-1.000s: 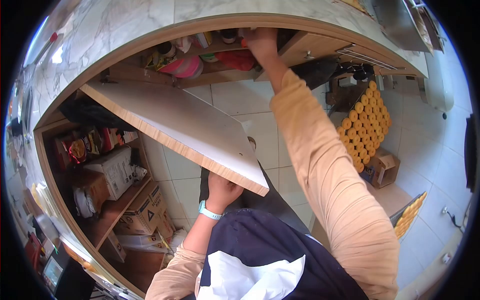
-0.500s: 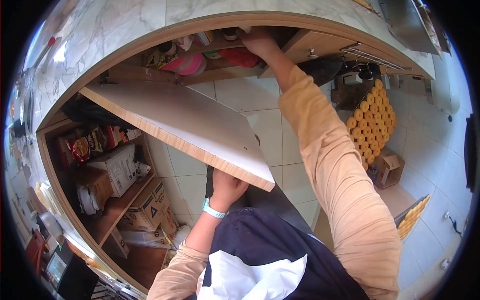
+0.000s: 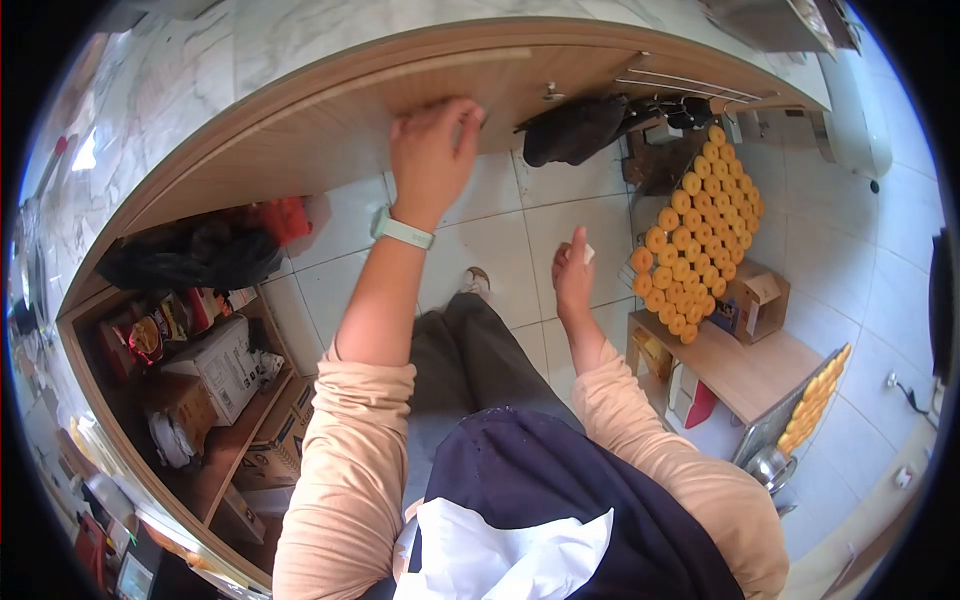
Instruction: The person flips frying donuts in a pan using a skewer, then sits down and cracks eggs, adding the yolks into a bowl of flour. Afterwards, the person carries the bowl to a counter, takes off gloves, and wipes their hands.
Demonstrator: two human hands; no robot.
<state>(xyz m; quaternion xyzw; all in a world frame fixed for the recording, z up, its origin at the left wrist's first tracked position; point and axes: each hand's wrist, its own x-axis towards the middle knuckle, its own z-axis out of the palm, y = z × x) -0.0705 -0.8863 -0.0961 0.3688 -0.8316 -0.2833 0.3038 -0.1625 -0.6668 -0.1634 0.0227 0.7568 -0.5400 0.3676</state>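
Note:
My left hand (image 3: 432,155), with a pale watch on the wrist, lies against the wooden cabinet door (image 3: 300,140), its fingers spread near the door's edge. The door is closed under the marble counter (image 3: 290,30). Lower and to the right, my right hand (image 3: 573,275) is held above the tiled floor, fingers curled round a small white object (image 3: 588,254) whose kind I cannot make out.
Open shelves on the left hold boxes (image 3: 225,370) and packets, with black bags (image 3: 195,250) above. Trays of ring-shaped yellow pieces (image 3: 700,230) stand at the right beside a cardboard box (image 3: 760,300). A black cloth (image 3: 572,130) hangs from the cabinet.
The door has swung closed, with my left hand moving up along with it. My right hand has come out of the cabinet and down, carrying a small white object.

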